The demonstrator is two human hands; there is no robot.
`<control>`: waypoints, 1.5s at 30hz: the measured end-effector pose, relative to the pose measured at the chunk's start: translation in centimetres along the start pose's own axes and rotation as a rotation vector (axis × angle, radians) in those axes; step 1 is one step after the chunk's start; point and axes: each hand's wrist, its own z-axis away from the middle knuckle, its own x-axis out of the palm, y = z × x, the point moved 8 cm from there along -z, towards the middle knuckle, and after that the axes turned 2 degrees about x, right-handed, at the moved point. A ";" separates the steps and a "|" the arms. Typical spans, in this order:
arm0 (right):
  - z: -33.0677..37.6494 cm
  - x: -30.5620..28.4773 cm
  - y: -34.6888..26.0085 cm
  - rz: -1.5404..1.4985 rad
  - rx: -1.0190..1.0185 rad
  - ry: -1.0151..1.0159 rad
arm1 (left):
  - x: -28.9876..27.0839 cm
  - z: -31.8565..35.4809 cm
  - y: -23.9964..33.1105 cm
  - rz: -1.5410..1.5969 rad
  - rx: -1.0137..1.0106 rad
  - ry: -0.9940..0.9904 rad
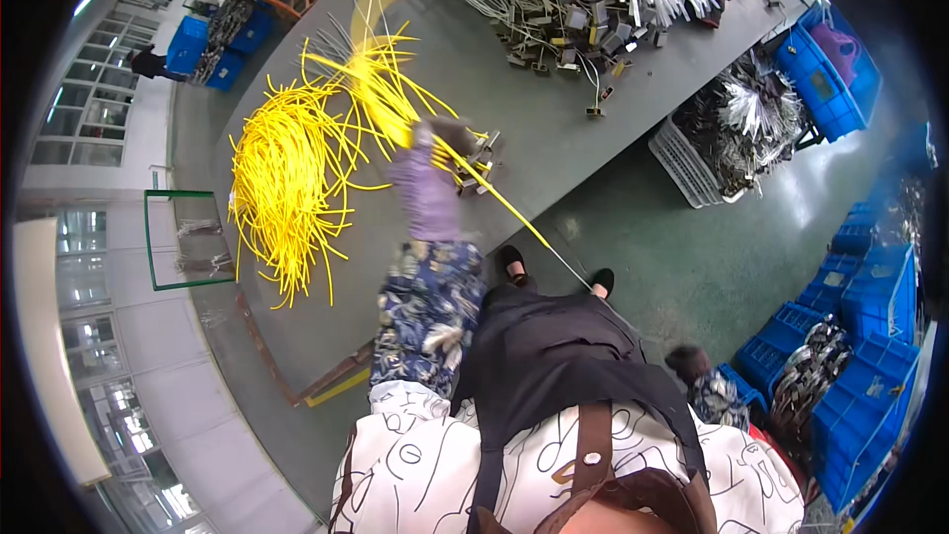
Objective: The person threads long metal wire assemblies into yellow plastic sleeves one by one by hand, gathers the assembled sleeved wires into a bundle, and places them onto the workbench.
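My left hand [430, 178], in a purple-cuffed glove with dark fingers, is over the table, blurred by motion. It closes around the near end of a bundle of thin yellow tubes [371, 89], with pale wires sticking out of the far end. One yellow tube [509, 213] slants from this hand past the table edge, and a thin pale wire [571, 265] continues from it toward my right side. Small metal parts [479, 160] lie beside the hand. My right hand [689, 364], dark-gloved, is low at my right with its fingers curled; what it holds is hidden.
A large heap of yellow tubes [287, 188] covers the table's left. Pale wires with small metal blocks [583, 25] are piled at the far side. A grey basket [682, 163] of parts and a blue crate [830, 74] stand right; more blue crates [865, 415] are near my right.
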 end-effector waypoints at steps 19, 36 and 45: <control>-4.5 -12.8 -49.0 0.393 -0.735 0.864 | -13.8 -5.0 -4.6 -0.331 -0.253 0.210; 6.7 0.9 0.9 0.117 0.141 0.036 | 7.8 6.3 -18.7 0.292 -0.619 -0.212; 5.0 5.6 16.3 -0.179 0.450 -0.269 | 5.8 -3.8 -5.9 0.243 -0.193 -0.146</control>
